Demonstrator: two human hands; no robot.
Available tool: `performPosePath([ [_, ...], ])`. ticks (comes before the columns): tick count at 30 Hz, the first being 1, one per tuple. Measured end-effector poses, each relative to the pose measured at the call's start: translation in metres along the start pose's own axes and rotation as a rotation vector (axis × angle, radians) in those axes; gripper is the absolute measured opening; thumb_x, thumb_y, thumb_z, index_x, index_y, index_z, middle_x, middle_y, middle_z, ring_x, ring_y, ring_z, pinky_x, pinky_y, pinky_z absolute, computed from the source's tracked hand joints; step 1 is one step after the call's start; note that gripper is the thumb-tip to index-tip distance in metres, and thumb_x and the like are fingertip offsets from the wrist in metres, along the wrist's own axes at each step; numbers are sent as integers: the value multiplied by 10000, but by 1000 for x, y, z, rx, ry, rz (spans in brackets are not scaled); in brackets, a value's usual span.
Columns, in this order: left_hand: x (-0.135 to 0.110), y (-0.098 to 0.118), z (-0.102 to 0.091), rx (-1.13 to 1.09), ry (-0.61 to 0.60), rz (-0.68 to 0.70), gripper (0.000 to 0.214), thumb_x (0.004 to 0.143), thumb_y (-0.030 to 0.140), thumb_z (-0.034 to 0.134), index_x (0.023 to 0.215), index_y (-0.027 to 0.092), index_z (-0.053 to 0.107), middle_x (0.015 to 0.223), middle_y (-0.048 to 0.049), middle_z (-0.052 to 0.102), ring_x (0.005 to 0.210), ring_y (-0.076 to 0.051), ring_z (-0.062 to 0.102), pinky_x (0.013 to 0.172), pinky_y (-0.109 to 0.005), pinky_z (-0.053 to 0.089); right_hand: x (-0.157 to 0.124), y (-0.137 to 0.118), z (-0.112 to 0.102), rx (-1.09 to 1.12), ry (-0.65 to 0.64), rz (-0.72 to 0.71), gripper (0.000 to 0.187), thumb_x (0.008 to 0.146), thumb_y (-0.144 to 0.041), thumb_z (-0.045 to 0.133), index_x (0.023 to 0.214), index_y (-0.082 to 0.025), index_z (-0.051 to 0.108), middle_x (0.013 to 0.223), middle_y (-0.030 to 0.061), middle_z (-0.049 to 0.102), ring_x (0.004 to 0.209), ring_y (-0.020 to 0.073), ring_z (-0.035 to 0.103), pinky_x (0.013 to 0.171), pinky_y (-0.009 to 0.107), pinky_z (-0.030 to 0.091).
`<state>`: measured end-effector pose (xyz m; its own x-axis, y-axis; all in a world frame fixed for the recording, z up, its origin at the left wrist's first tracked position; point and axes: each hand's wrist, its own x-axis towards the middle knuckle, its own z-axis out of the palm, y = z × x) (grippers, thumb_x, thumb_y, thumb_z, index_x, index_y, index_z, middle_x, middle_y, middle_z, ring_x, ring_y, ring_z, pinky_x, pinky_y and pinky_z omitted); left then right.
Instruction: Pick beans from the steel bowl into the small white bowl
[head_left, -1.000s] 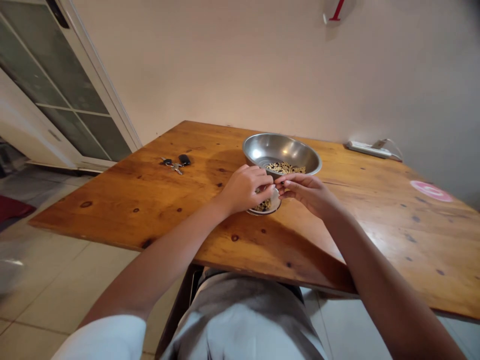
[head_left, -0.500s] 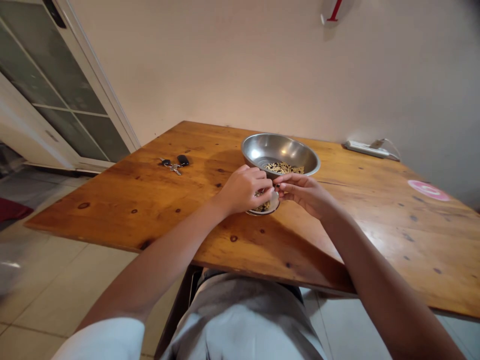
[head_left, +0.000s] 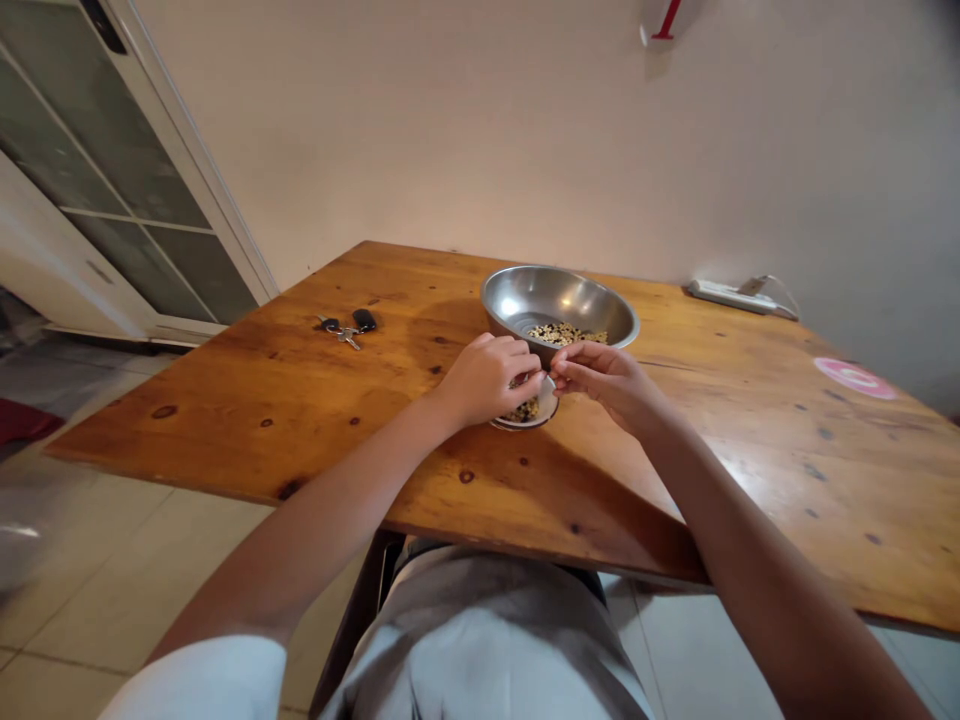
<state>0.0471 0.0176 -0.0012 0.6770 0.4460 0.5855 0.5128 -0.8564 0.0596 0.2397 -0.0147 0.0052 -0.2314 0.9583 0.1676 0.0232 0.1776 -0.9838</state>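
- Two hands, left hand (head_left: 487, 380) and right hand (head_left: 607, 385), together at small metal dish (head_left: 546, 408) of mixed seeds (head_left: 521, 411); grip unclear
- Steel bowl (head_left: 517, 300) just behind, on wooden table (head_left: 225, 420)
- Keys (head_left: 343, 328) left; power strip (head_left: 726, 296) by wall (head_left: 450, 130)

2 hands (head_left: 487, 380) (head_left: 611, 385), 2 bowls (head_left: 559, 297) (head_left: 546, 412), 1 key set (head_left: 345, 327).

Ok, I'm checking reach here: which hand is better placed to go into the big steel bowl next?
Probably the right hand: its fingers are just below the rim of the steel bowl. The left hand is further off, curled over the small bowl.
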Motion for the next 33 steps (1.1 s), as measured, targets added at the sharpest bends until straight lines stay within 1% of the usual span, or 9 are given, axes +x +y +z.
performPosePath([
  [6, 0, -4, 6, -7, -137, -18, 228, 899, 298, 458, 869, 190, 657, 845, -28, 665, 836, -181, 583, 727, -311, 359, 3, 2, 1, -143, 36, -11, 267, 676, -412, 750, 735, -174, 645, 676, -5, 618, 605, 107, 591, 650, 275, 514],
  [10, 0, -6, 6, -18, -183, -32, 200, 868, 341, 521, 897, 204, 664, 866, -25, 676, 853, -192, 595, 744, -316, 368, 4, 2, 2, -187, 61, -22, 276, 666, -429, 748, 721, -179, 644, 660, -1, 615, 605, 112, 584, 654, 289, 513],
  [14, 0, -5, 4, -20, -175, -66, 241, 859, 394, 532, 906, 196, 660, 847, -27, 678, 840, -196, 595, 745, -319, 374, 3, 2, 2, -220, 57, -22, 260, 674, -422, 741, 723, -186, 643, 658, -1, 615, 607, 115, 580, 659, 295, 509],
  [17, 0, -4, 4, -22, -139, -76, 242, 883, 373, 500, 914, 186, 653, 863, -27, 676, 856, -190, 592, 757, -318, 380, 3, 4, 1, -246, 34, -31, 231, 700, -404, 725, 731, -190, 643, 667, -1, 615, 612, 121, 587, 658, 302, 505],
  [20, 0, -4, 4, -23, -104, -57, 265, 903, 371, 471, 914, 179, 653, 875, -29, 672, 864, -186, 587, 770, -319, 387, 2, 7, 1, -284, 19, -61, 212, 727, -392, 704, 758, -191, 643, 717, 7, 629, 624, 131, 605, 656, 311, 498],
  [23, 0, -5, 5, -22, -84, -37, 241, 901, 338, 479, 904, 182, 662, 887, -28, 676, 862, -182, 585, 769, -316, 388, 2, 9, 1, -344, 19, -90, 207, 744, -390, 686, 779, -191, 642, 732, 13, 637, 623, 141, 613, 635, 314, 488],
  [27, 1, -5, 5, -36, -87, -41, 179, 866, 292, 524, 883, 189, 669, 875, -17, 683, 851, -175, 594, 739, -301, 385, 1, 7, 2, -367, 22, -110, 197, 750, -381, 678, 768, -190, 633, 677, 3, 616, 621, 143, 609, 622, 307, 487],
  [30, 1, -4, 4, -25, -102, -63, 180, 859, 283, 522, 878, 195, 677, 867, -15, 693, 845, -175, 606, 721, -300, 381, 2, 4, 2, -334, 39, -127, 200, 740, -377, 689, 756, -188, 629, 673, -6, 607, 612, 129, 604, 627, 295, 497],
  [33, 0, -3, 3, 10, -143, -84, 196, 856, 281, 518, 887, 199, 692, 838, -21, 705, 837, -187, 619, 719, -313, 378, 2, 3, 0, -284, 48, -132, 198, 738, -373, 696, 759, -188, 630, 687, -9, 611, 606, 112, 605, 625, 270, 505],
])
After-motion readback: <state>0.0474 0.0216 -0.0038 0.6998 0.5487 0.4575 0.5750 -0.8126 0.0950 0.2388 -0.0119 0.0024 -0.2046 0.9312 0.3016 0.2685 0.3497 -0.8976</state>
